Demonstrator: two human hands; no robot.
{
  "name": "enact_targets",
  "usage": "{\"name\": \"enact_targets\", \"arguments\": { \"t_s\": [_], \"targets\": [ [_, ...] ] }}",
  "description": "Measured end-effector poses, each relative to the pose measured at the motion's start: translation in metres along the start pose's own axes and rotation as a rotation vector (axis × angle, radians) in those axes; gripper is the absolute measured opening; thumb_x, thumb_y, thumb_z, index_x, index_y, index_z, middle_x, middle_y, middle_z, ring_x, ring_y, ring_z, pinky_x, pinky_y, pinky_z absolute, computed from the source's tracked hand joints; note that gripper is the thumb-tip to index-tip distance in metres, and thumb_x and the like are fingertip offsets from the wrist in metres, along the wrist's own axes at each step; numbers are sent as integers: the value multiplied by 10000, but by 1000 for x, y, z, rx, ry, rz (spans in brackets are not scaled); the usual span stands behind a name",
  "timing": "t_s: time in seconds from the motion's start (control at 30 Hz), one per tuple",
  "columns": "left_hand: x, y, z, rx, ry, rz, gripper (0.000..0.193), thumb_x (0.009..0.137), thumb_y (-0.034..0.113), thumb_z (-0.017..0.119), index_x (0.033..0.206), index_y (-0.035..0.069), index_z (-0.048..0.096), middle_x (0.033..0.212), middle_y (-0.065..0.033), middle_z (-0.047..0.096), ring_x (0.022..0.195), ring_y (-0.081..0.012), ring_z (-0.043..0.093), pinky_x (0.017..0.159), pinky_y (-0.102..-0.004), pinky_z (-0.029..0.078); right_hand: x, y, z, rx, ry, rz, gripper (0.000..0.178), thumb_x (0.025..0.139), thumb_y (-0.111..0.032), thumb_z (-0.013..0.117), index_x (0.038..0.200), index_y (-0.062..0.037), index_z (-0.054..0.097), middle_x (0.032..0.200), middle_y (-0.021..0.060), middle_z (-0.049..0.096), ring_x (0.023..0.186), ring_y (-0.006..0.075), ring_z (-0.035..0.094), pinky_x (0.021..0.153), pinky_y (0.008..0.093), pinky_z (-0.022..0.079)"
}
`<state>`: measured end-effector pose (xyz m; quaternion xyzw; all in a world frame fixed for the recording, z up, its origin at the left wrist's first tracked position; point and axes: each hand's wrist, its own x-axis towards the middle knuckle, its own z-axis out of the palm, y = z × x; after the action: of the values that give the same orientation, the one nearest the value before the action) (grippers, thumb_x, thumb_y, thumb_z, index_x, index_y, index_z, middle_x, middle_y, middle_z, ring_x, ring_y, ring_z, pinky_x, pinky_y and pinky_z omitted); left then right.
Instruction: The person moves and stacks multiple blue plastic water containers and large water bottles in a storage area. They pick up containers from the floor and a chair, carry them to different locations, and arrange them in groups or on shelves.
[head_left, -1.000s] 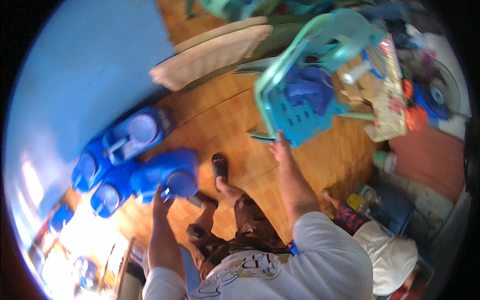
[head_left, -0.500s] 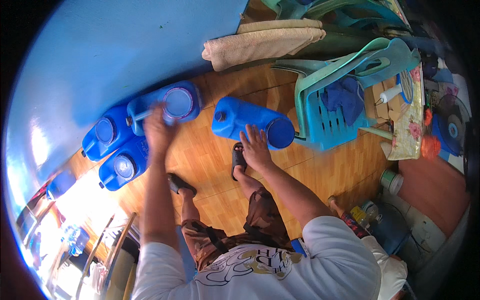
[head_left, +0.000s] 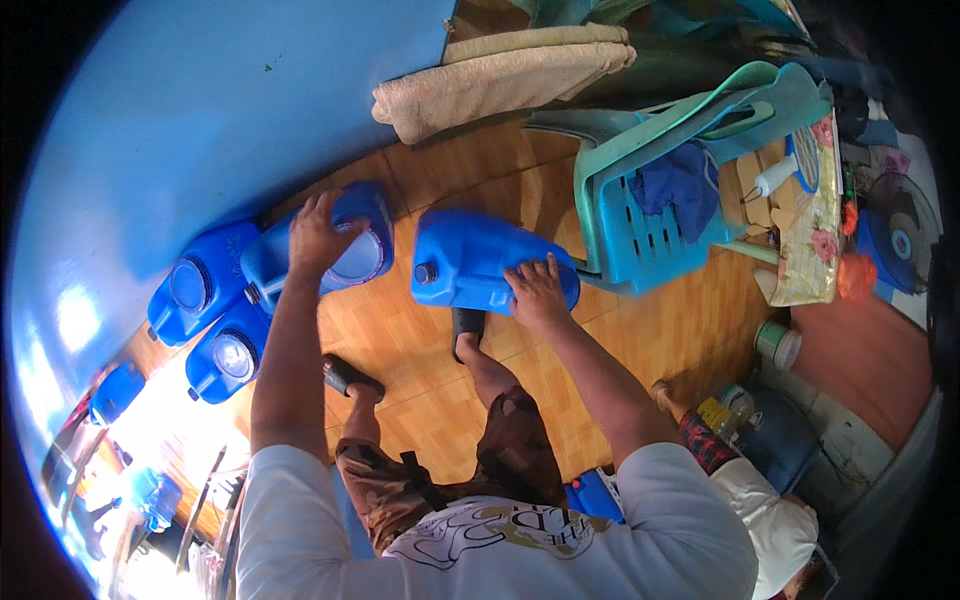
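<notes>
Left hand grips the top of a jug beside two more by the blue wall. Right hand lies flat on a second jug on the floor. Step: probably lining them up; next needs a firmer right grip.

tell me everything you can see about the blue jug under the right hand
The blue plastic jerry can is a blocky, smooth-sided container lying on its side on the wooden floor, apart from the other blue cans by the wall. A small dark cap sits on the end that points left in the picture. The right hand presses flat on its right end, fingers spread. That end lies close to the teal plastic chair; whether they touch cannot be told.
</notes>
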<state>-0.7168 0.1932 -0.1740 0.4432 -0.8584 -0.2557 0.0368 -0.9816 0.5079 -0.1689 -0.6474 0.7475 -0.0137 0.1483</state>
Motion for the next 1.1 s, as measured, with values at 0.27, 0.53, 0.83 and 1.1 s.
{"name": "enact_targets", "arguments": {
  "t_s": [0.27,0.53,0.83,1.1],
  "targets": [
    [-72,-89,-27,404,-310,-127,549,746,188,793,1247,122,581,1198,-142,644,1181,-336,576,1103,-518,341,20,4,24,17,-165,-90,278,802,-171,656,1071,-104,632,1144,125,616,1272,350,471,1127,596,281],
    [11,24,38,214,-374,75,327,860,194,640,1179,125,634,1136,-145,683,1051,-348,660,890,-463,531,16,32,15,-4,-89,-195,194,836,-135,550,999,-81,639,989,104,609,1061,289,562,987,462,412],
    [-53,-49,-18,41,260,130,516,802,133,682,1306,114,572,1302,-172,589,1209,-339,554,1049,-470,410,44,2,-1,-359,-120,5,323,843,-168,584,1155,-104,644,1112,128,601,1093,339,551,979,510,405],
    [-372,-427,-114,-444,179,-1376,1126,777,670,711,1545,5,225,1515,-252,388,1393,-370,407,1132,-460,345,124,-306,19,421,-122,-329,342,753,-70,597,1089,-35,649,1170,189,572,1185,395,515,997,548,386]
  ]
}}
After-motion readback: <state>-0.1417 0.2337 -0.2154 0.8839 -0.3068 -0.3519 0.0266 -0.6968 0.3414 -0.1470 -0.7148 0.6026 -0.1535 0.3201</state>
